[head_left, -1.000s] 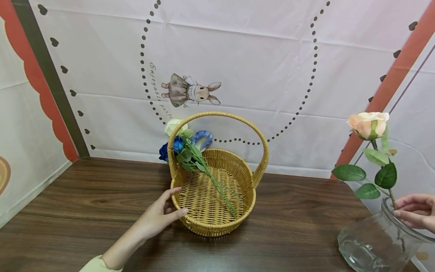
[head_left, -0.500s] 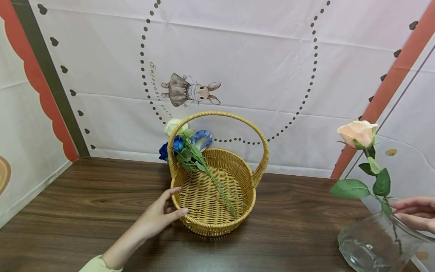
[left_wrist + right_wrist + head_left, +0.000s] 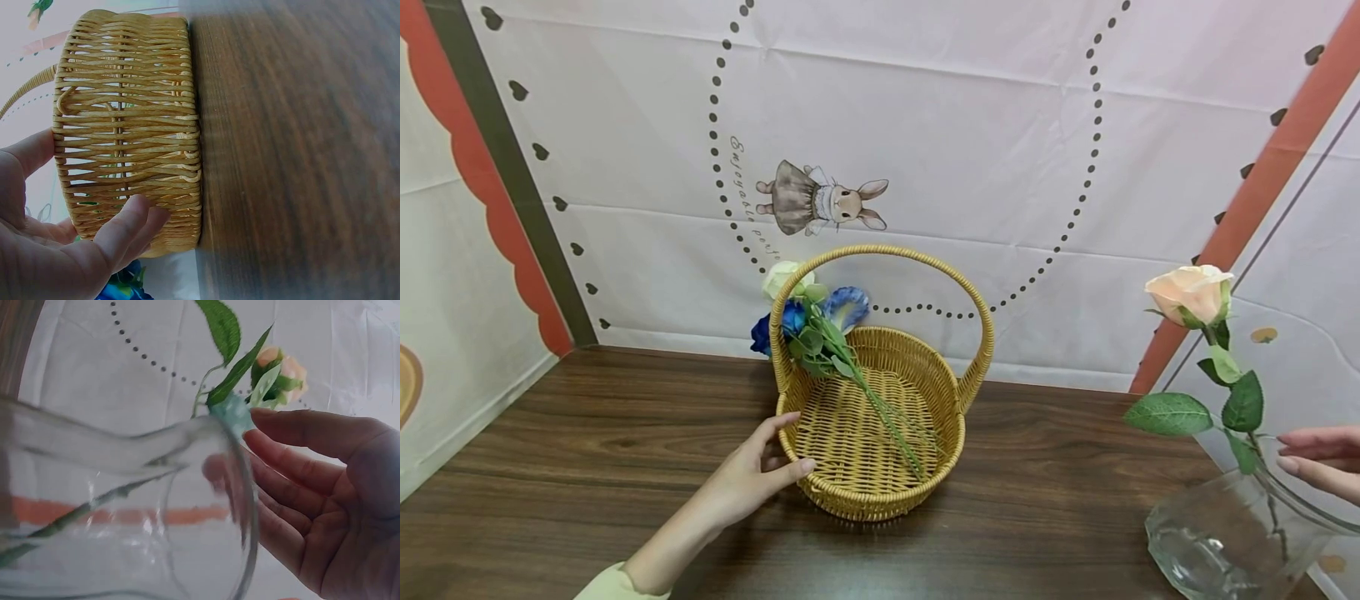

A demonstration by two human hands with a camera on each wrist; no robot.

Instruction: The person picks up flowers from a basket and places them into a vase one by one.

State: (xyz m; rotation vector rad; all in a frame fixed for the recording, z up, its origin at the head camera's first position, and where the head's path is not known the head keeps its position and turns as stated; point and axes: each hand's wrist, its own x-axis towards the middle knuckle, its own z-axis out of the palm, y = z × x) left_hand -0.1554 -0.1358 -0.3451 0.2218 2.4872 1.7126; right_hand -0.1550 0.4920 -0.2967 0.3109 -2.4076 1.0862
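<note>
In the head view, my left hand holds the left rim of a yellow wicker basket, thumb and index fingertip over the edge. The left wrist view has the other fingers lying along its outer wall. Green stems lean across the basket's inside, their white flower and blue flowers hanging over the back left rim. At right, a peach rose leans in a clear glass vase, stem inside. My right hand is beside the vase's mouth, fingers extended and slightly bent, holding nothing.
The basket's tall arched handle rises over its opening. Behind the dark wooden table hangs a white cloth backdrop printed with a rabbit and dotted lines. The vase stands near the table's right edge.
My right hand has let go of the rose stem and drawn slightly right. The rose has sunk and tilted left in the vase. My left hand and the basket stayed put.
</note>
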